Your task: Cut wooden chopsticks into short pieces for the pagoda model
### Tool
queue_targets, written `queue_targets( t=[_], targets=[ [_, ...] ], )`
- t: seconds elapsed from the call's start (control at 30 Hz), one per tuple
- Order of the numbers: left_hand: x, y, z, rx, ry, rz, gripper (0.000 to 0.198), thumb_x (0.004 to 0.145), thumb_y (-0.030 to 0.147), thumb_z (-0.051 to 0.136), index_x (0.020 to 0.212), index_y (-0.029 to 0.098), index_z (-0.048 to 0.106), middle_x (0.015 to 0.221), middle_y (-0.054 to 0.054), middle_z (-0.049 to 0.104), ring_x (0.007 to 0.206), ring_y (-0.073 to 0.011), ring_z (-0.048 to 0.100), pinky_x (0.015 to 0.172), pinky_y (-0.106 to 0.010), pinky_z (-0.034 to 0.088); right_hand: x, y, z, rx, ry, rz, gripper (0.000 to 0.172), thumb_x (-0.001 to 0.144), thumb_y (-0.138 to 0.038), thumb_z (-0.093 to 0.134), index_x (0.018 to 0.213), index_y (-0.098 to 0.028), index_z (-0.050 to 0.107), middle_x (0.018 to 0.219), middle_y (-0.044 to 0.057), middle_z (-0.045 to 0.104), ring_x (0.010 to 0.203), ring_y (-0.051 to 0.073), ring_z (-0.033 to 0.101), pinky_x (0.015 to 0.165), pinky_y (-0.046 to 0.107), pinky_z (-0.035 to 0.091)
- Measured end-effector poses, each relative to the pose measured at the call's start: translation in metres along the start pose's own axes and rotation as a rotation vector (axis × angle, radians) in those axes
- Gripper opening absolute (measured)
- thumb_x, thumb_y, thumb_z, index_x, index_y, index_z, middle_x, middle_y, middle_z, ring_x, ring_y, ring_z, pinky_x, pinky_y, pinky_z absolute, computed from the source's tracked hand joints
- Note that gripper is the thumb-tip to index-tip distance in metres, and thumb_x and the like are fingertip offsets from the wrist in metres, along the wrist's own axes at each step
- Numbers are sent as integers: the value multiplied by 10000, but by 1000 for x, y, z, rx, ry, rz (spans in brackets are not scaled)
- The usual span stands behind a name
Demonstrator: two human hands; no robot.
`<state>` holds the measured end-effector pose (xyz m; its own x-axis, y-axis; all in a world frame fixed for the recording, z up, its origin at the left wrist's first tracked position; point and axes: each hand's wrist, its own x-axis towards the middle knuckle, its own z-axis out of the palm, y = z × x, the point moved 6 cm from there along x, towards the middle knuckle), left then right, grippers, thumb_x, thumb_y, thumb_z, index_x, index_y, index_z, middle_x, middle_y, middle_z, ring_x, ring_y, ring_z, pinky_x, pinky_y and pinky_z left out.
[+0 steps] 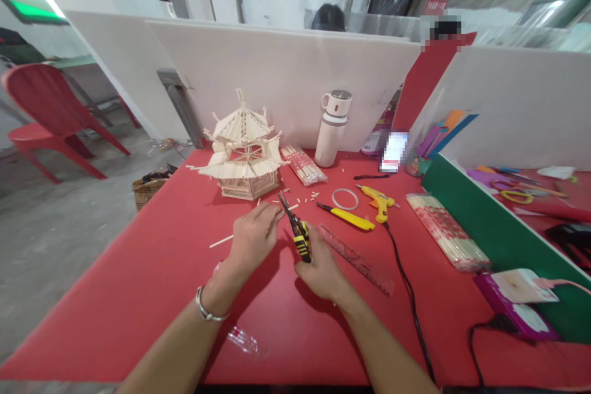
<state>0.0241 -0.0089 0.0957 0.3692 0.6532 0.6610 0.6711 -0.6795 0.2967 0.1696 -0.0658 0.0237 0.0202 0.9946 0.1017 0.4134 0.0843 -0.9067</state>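
Note:
My right hand (318, 261) is closed around the yellow-and-black handles of a pair of pliers (301, 240), whose dark narrow jaws point up and to the left. My left hand (253, 234) pinches a thin wooden stick (290, 208), its end close to the jaws; whether they touch it I cannot tell. Another length of pale stick (221, 241) shows to the left of that hand. Just beyond the hands stands a pagoda model (244, 154) built of wooden sticks. Short cut pieces (314, 195) lie scattered between the model and the tools.
Right of my hands lie a yellow utility knife (353, 217), a clear ruler (355, 257), a ring (345, 199) and a corded glue gun (379, 202). Stick packs (305, 165) (447, 231), a white bottle (331, 135) and a phone (394, 152) stand or lie farther out. Partition boards (277, 80) border the red table.

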Motion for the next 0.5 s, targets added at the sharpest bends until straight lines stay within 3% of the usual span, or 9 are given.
queue_targets(
  t=[0.13, 0.5],
  targets=[
    [0, -1, 1, -25, -23, 0, 234, 1002, 239, 483, 869, 174, 664, 729, -34, 648, 606, -127, 560, 569, -233, 371, 0, 1, -1, 3, -3, -10, 739, 633, -113, 535, 1361, -223, 466, 1200, 75, 581, 1095, 267, 541, 988, 443, 431],
    [0, 0, 1, -28, -20, -6, 241, 990, 233, 479, 861, 178, 674, 710, -27, 638, 579, -122, 531, 557, -230, 363, -1, -1, -2, -12, -24, 39, 618, 636, -116, 529, 1247, -206, 538, 1025, 45, 601, 946, 241, 569, 893, 405, 464]
  ],
)
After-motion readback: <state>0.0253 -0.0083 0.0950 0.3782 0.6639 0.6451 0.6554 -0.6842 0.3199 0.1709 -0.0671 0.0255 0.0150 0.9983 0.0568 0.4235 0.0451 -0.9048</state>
